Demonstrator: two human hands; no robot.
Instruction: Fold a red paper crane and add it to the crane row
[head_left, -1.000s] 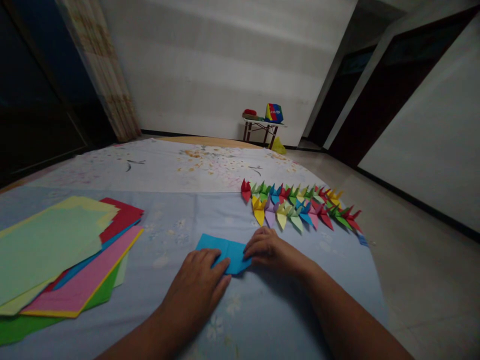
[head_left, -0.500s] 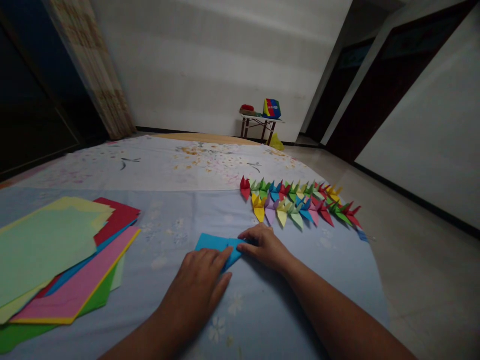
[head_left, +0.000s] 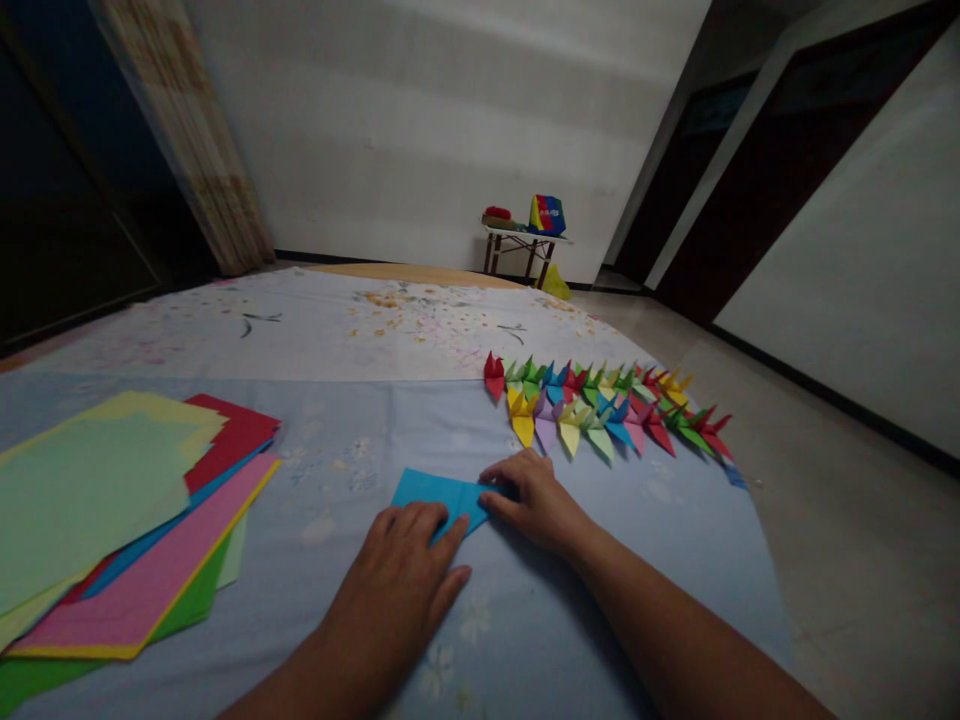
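The left forearm (head_left: 315, 655) and right forearm (head_left: 667, 610) slant inward over the table (head_left: 720, 540), the right one nearer its right edge. The left hand (head_left: 409, 560) lies palm down, thumb spread from the index finger; the right hand (head_left: 532, 500) points leftward, fingers bent, thumb tip just beside the fingertips.

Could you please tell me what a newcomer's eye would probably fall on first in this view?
Probably the two rows of small, multicoloured folded-paper birds, on the right side of the cloth-covered table beyond the right hand. Next might come the fanned stack of large coloured paper sheets at the left, then the bright blue folded paper at centre, under the left hand.
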